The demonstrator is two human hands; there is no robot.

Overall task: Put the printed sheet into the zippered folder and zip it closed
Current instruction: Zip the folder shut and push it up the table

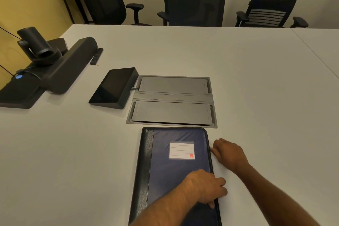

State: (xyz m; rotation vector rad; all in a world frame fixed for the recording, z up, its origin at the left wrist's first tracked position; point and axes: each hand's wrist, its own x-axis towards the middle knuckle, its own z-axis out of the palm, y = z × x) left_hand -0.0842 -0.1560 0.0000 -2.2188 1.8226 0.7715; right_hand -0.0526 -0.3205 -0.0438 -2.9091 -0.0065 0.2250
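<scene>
A dark blue zippered folder [176, 170] with a black spine and a white label lies closed on the white table [73, 152], right in front of me. My left hand [205, 187] presses down on its lower right part, fingers curled over the right edge. My right hand [229, 154] sits beside the folder's right edge, higher up, with its fingertips pinched against the zip track. The zipper pull is hidden under those fingers. No printed sheet is visible outside the folder.
Just beyond the folder, a grey cable hatch [172, 101] is set into the table. A black touch panel [113, 88] stands to its left. A conference camera bar [45, 71] and a remote [96, 56] lie far left. Office chairs [196, 2] line the far edge.
</scene>
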